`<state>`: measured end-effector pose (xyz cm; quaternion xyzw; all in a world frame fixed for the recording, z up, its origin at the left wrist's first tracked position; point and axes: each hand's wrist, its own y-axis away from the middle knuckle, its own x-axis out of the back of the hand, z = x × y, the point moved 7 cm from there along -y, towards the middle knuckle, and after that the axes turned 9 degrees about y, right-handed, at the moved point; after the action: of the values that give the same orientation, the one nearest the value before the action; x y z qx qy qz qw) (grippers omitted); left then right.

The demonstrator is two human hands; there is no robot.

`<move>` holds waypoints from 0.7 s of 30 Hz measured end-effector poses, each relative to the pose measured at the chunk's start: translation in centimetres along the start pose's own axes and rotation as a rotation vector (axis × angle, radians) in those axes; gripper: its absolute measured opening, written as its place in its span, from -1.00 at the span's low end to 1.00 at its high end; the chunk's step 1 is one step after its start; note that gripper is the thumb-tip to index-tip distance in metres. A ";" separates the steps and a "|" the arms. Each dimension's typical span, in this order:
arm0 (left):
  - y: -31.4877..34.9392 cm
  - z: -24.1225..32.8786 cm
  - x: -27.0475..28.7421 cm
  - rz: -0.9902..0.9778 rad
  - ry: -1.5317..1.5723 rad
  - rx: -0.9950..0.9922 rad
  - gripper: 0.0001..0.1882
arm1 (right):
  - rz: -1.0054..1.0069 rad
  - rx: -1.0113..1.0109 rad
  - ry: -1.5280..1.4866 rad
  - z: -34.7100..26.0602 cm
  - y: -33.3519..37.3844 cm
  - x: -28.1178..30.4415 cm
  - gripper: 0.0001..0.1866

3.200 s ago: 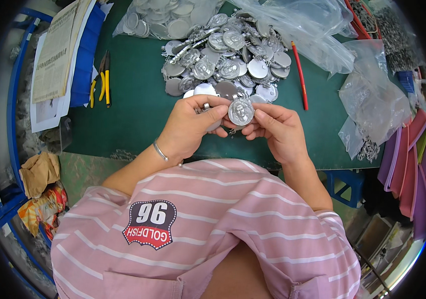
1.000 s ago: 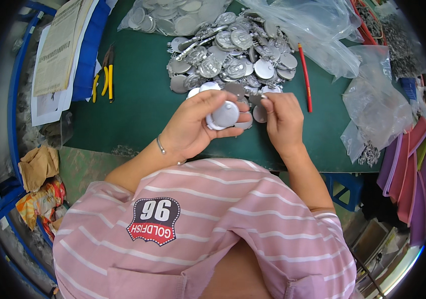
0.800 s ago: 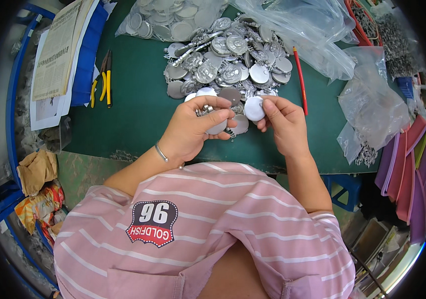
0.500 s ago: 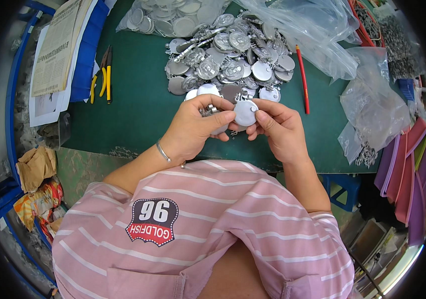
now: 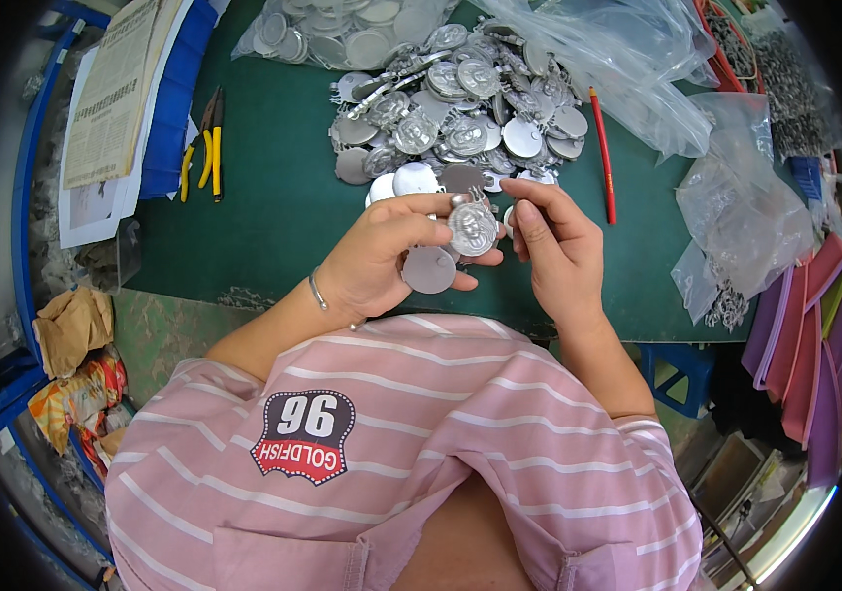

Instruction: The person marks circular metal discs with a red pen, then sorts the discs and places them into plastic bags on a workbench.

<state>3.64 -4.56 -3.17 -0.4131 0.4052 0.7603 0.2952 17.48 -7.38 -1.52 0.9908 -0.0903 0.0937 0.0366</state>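
My left hand is closed on an embossed silver pocket watch case, its relief face up. A plain round silver disc lies against the same fingers, below the case; whether they are joined is hidden. Just right of the case, my right hand has thumb and forefinger bent together. A pale rounded edge shows beside those fingertips, too covered to name. Beyond both hands spreads a heap of similar silver cases, some embossed side up, others plain.
Yellow-handled pliers and a blue bin with papers are at left. A red pencil lies right of the heap. Clear plastic bags cover the far right of the green table; another bag holds discs.
The piece between my hands has turned from its plain side to its embossed side. My right fingers have drawn slightly right of it, and the plain disc in my left hand shows more fully.
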 end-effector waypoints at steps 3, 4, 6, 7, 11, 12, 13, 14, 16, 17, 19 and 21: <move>-0.1 -0.2 0.1 0.029 -0.072 -0.011 -0.63 | -0.069 -0.102 -0.097 0.8 0.1 -0.4 -0.80; -0.1 -0.2 0.2 0.046 -0.121 -0.021 -0.65 | -0.069 -0.122 -0.109 1.0 0.2 -0.5 -0.80; -0.1 0.0 0.2 0.070 -0.165 -0.057 -0.62 | -0.072 -0.163 -0.133 1.1 0.3 -0.6 -0.80; 0.0 0.1 0.3 0.082 -0.186 -0.075 -0.60 | -0.091 -0.196 -0.150 1.2 0.3 -0.8 -0.80; -0.1 -0.1 0.4 0.082 -0.211 -0.051 -0.60 | -0.155 -0.308 -0.192 1.9 0.5 -1.4 -0.78; -0.1 -0.2 0.3 0.080 -0.221 -0.053 -0.60 | -0.171 -0.331 -0.197 2.1 0.6 -1.5 -0.78; 0.0 -0.2 0.3 0.077 -0.232 -0.054 -0.60 | -0.168 -0.350 -0.230 2.3 0.6 -1.4 -0.78; 0.0 -0.2 0.4 0.086 -0.204 -0.044 -0.60 | -0.165 -0.369 -0.264 2.6 0.6 -1.3 -0.79; -0.1 -0.3 0.7 0.103 -0.149 -0.027 -0.59 | -0.154 -0.392 -0.318 3.1 0.6 -1.0 -0.78; -0.2 -0.2 0.8 0.109 -0.154 -0.034 -0.58 | -0.145 -0.398 -0.339 3.3 0.6 -0.8 -0.78; -0.2 0.0 1.1 0.120 -0.164 -0.050 -0.55 | -0.129 -0.403 -0.381 3.5 0.5 -0.6 -0.80; -0.3 -0.1 1.5 0.161 -0.103 -0.033 -0.54 | -0.113 -0.400 -0.426 3.2 0.6 -0.4 -0.83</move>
<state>3.21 -4.34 -4.64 -0.3445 0.4089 0.8082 0.2468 17.53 -8.20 -4.68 0.9647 -0.0574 -0.1381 0.2166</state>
